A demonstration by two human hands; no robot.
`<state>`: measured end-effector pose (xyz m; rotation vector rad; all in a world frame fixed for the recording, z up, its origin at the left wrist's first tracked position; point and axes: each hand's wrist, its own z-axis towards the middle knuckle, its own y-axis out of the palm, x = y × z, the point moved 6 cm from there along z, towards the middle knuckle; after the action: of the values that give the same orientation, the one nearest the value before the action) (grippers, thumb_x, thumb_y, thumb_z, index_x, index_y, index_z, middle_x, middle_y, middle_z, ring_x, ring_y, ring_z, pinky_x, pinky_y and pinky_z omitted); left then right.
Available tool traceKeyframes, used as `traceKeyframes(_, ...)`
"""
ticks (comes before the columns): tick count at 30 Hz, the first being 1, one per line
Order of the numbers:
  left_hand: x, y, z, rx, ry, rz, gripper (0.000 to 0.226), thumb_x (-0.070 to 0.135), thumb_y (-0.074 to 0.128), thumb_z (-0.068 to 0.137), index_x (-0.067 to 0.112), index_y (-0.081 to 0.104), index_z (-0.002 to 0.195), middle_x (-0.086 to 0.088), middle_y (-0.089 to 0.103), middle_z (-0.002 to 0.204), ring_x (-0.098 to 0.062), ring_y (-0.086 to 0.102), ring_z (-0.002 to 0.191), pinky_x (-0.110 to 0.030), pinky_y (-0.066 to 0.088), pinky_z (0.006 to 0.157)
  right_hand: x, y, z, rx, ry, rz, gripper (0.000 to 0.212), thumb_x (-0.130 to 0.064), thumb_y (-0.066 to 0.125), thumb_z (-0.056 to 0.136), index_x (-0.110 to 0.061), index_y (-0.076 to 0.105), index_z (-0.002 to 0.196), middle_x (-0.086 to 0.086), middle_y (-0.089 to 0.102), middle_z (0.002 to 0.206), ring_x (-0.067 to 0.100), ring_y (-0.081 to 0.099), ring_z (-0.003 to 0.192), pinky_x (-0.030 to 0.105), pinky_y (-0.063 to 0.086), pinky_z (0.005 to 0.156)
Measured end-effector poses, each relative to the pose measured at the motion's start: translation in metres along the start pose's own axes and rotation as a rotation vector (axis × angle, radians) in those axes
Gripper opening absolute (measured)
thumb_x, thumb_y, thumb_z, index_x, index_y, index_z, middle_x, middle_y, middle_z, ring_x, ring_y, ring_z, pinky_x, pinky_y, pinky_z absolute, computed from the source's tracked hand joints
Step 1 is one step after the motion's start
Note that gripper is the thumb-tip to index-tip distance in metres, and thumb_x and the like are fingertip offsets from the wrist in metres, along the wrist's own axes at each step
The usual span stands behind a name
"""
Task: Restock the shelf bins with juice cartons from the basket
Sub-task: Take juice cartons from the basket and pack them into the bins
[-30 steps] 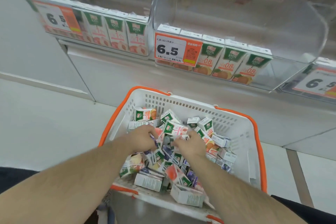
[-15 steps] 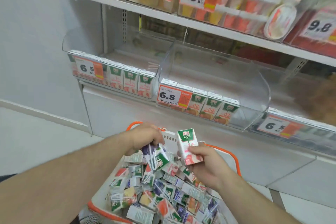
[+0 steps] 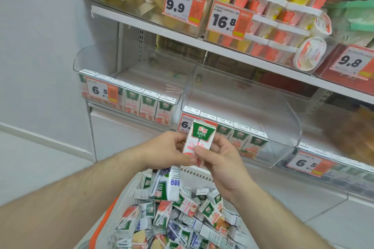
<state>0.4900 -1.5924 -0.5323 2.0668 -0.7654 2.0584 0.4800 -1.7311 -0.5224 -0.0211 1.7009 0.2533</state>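
Note:
A small white and pink juice carton (image 3: 200,139) with a green top stands upright in front of me, pinched between both hands. My right hand (image 3: 220,162) grips its lower right side. My left hand (image 3: 168,151) touches its left side and also holds a second, dark-printed carton (image 3: 168,185) that hangs upside down beneath it. Under my arms the white basket with an orange rim (image 3: 101,226) is heaped with several mixed cartons. Two clear shelf bins sit beyond: the left bin (image 3: 129,79) and the middle bin (image 3: 242,107), each with a front row of cartons.
Another bin (image 3: 332,170) with a 6.5 price tag lies at the right. The upper shelf (image 3: 202,44) carries stacked cups and bags behind price tags. A pale wall and floor run along the left.
Both hands have risen from the basket with cartons. The pink carton has moved up and the left hand has come across to meet it. The view has tilted up toward the shelves.

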Motion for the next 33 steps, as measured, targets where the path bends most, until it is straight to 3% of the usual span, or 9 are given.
traceKeyframes(5, 0.002, -0.031, -0.009, 0.103, 0.029, 0.087, 0.030, 0.013, 0.081, 0.078, 0.019, 0.071, 0.106, 0.004, 0.075, 0.101, -0.010, 0.068, 0.098, -0.029, 0.053, 0.092, -0.019, 0.015, 0.008, -0.039, -0.057, -0.190, 0.039, 0.003, 0.074, 0.080, -0.010, 0.059, 0.114, 0.007, 0.075, 0.104, 0.024, 0.071, 0.100, 0.037, 0.053, 0.087)
traceKeyframes(9, 0.011, -0.055, -0.021, 0.471, 0.023, 0.372, 0.028, 0.037, 0.080, 0.071, 0.031, 0.066, 0.095, 0.014, 0.067, 0.088, -0.005, 0.061, 0.078, -0.023, 0.047, 0.067, -0.021, 0.029, 0.010, 0.042, -0.111, -0.451, 0.079, -0.039, 0.090, 0.059, -0.038, 0.042, 0.122, -0.016, 0.056, 0.117, 0.005, 0.058, 0.109, 0.029, 0.050, 0.086)
traceKeyframes(12, 0.023, -0.054, -0.034, 0.695, 0.039, 0.589, 0.032, 0.049, 0.071, 0.072, 0.036, 0.061, 0.100, 0.018, 0.063, 0.096, -0.006, 0.058, 0.088, -0.032, 0.050, 0.076, -0.015, 0.043, 0.012, 0.136, -0.215, -0.329, 0.058, -0.026, 0.090, 0.066, -0.033, 0.054, 0.110, -0.011, 0.069, 0.102, 0.007, 0.068, 0.096, 0.038, 0.056, 0.086)
traceKeyframes(17, 0.015, -0.053, -0.035, 0.485, -0.002, 0.419, 0.062, 0.059, 0.081, 0.061, 0.043, 0.055, 0.115, 0.027, 0.058, 0.107, 0.013, 0.053, 0.087, -0.019, 0.043, 0.079, -0.018, 0.035, 0.029, 0.057, -0.172, 0.032, 0.039, -0.001, 0.060, 0.050, -0.009, 0.067, 0.088, 0.011, 0.069, 0.083, 0.031, 0.060, 0.079, 0.037, 0.049, 0.063)
traceKeyframes(20, -0.001, -0.048, -0.034, 0.257, -0.155, -0.058, 0.075, 0.065, 0.066, 0.067, 0.023, 0.055, 0.129, 0.011, 0.070, 0.111, 0.002, 0.064, 0.086, -0.027, 0.051, 0.080, -0.018, 0.036, 0.042, -0.157, -0.030, 0.300, 0.070, -0.005, 0.069, 0.028, 0.002, 0.063, 0.098, 0.022, 0.063, 0.098, 0.036, 0.053, 0.092, 0.040, 0.045, 0.077)
traceKeyframes(23, -0.005, -0.032, -0.034, 0.066, -0.240, -0.370, 0.052, 0.051, 0.061, 0.073, 0.010, 0.066, 0.104, -0.007, 0.075, 0.099, -0.022, 0.067, 0.082, -0.033, 0.052, 0.073, -0.020, 0.044, 0.052, -0.300, 0.008, 0.374, 0.091, -0.015, 0.077, 0.019, 0.005, 0.063, 0.107, 0.023, 0.063, 0.109, 0.039, 0.055, 0.102, 0.047, 0.040, 0.100)
traceKeyframes(28, 0.017, -0.042, -0.031, 0.278, -0.110, -0.727, 0.010, 0.014, 0.061, 0.089, 0.009, 0.065, 0.096, -0.012, 0.069, 0.082, -0.010, 0.058, 0.043, -0.020, 0.046, 0.042, -0.038, 0.063, 0.068, -0.310, 0.005, 0.298, 0.065, -0.013, 0.065, 0.036, -0.004, 0.073, 0.100, 0.017, 0.070, 0.108, 0.036, 0.062, 0.096, 0.044, 0.043, 0.088)
traceKeyframes(31, 0.018, -0.077, -0.030, 0.576, 0.091, -0.514, 0.013, 0.006, 0.071, 0.084, 0.014, 0.065, 0.093, 0.003, 0.073, 0.076, -0.009, 0.067, 0.065, -0.019, 0.050, 0.059, -0.049, 0.074, 0.078, -0.167, 0.004, 0.082, 0.032, 0.001, 0.047, 0.071, -0.005, 0.067, 0.095, 0.012, 0.070, 0.089, 0.026, 0.062, 0.076, 0.033, 0.047, 0.067)
traceKeyframes(33, 0.014, -0.100, -0.033, 0.756, 0.143, -0.303, 0.022, 0.012, 0.078, 0.080, 0.023, 0.066, 0.093, 0.005, 0.075, 0.087, -0.010, 0.070, 0.080, -0.025, 0.052, 0.071, -0.056, 0.087, 0.085, -0.155, 0.008, -0.021, 0.034, 0.001, 0.042, 0.079, -0.003, 0.069, 0.099, 0.013, 0.071, 0.092, 0.023, 0.063, 0.074, 0.033, 0.050, 0.065)
